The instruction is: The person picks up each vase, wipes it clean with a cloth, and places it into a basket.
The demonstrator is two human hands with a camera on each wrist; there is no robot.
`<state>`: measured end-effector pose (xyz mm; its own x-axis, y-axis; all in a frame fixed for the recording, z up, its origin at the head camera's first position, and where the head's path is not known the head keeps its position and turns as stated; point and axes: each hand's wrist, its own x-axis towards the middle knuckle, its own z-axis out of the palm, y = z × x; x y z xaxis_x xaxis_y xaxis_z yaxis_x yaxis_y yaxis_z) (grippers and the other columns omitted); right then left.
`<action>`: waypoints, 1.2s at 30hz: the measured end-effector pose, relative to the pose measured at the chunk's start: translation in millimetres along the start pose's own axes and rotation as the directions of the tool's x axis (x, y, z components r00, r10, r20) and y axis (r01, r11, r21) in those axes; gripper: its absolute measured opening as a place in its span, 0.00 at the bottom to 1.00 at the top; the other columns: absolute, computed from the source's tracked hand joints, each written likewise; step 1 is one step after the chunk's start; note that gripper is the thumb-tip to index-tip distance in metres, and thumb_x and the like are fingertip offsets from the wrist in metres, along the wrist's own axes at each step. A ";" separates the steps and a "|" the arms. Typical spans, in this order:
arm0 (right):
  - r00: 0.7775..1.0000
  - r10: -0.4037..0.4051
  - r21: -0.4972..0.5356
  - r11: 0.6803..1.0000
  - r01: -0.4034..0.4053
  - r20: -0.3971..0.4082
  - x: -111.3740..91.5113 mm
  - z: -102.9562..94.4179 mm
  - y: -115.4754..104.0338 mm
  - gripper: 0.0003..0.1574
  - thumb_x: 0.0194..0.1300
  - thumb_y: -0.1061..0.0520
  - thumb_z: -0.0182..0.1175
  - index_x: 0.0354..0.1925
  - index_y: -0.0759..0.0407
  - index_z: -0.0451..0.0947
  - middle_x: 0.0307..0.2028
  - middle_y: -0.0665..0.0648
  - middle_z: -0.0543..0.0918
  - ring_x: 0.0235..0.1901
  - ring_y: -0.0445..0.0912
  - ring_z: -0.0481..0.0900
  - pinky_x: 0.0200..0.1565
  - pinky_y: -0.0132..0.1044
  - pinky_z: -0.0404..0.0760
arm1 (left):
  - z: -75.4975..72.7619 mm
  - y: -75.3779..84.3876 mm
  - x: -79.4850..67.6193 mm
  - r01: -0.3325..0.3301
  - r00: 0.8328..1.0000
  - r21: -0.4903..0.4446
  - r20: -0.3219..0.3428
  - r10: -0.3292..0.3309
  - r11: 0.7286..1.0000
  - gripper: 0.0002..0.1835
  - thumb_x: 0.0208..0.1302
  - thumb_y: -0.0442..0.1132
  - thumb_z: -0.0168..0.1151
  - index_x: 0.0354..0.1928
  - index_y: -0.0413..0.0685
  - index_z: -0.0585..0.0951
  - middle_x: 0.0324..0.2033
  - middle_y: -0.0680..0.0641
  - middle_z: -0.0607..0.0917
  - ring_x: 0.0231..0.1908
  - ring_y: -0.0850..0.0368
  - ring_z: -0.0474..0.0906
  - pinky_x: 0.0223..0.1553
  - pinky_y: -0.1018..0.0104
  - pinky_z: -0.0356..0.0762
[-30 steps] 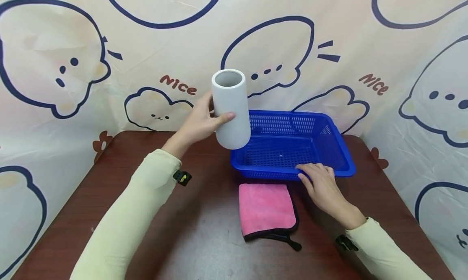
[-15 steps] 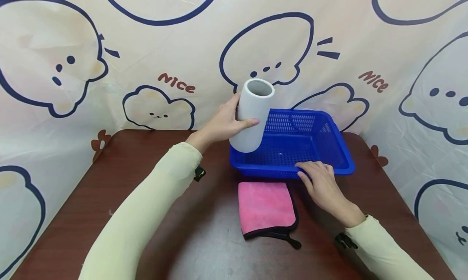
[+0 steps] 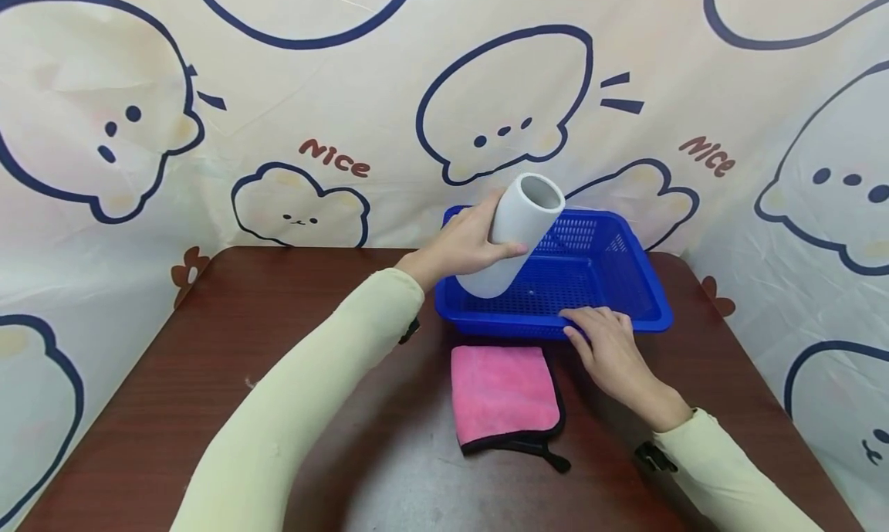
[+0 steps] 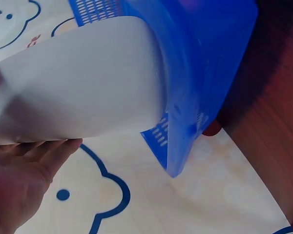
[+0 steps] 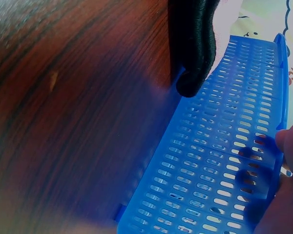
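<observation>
My left hand grips a white cylindrical vase around its side, thumb across the front. Its hollow mouth leans up and to the right. The vase's lower end overlaps the left part of a blue plastic basket in the head view; in the left wrist view, the vase has its base right by the basket's rim. My right hand holds the basket's front rim, thumb outside and fingers over the edge. The slotted basket wall fills much of the right wrist view.
A folded pink cloth with black edging and a loop lies just in front of the basket. The brown wooden table carries everything. A cartoon-printed curtain hangs behind and at both sides.
The left hand has carried the vase right and slightly down, from beside the basket's left end to over it. The vase has tipped from nearly upright to leaning right. The right hand stays put.
</observation>
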<state>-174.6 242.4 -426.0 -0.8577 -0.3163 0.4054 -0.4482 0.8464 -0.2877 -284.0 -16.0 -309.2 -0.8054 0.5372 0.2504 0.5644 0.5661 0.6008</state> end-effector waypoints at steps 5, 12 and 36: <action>1.000 0.007 -0.001 1.000 -0.007 0.010 0.0 -0.2 -0.4 0.17 0.74 0.58 0.58 0.58 0.61 0.80 0.54 0.62 0.86 0.55 0.58 0.77 0.55 0.59 0.63 | 10.0 2.5 3.9 0.017 0.999 0.061 0.043 -0.020 0.998 0.47 0.63 0.57 0.69 0.77 0.53 0.54 0.62 0.45 0.78 0.56 0.50 0.80 0.56 0.49 0.82; 0.999 0.026 0.000 1.000 -0.026 0.038 -0.1 -1.5 -2.4 0.18 0.74 0.58 0.58 0.59 0.61 0.79 0.55 0.62 0.85 0.56 0.59 0.76 0.55 0.59 0.63 | 23.4 5.4 7.9 0.027 0.992 0.193 0.119 -0.051 0.981 0.47 0.64 0.60 0.67 0.76 0.53 0.55 0.62 0.46 0.79 0.57 0.50 0.80 0.59 0.50 0.80; 0.999 0.022 -0.012 1.000 -0.022 0.034 0.7 -2.5 -2.3 0.18 0.74 0.57 0.58 0.58 0.61 0.80 0.54 0.61 0.86 0.52 0.58 0.76 0.53 0.57 0.63 | 60.8 22.0 10.7 -0.024 0.958 0.450 0.266 -0.108 0.893 0.48 0.65 0.61 0.65 0.77 0.50 0.51 0.60 0.43 0.80 0.54 0.51 0.82 0.56 0.56 0.82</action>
<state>-173.5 241.3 -422.9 -0.8756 -0.3116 0.3692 -0.4261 0.8582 -0.2861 -269.3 40.2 -339.4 -0.7843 0.6198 -0.0268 0.6048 0.7736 0.1889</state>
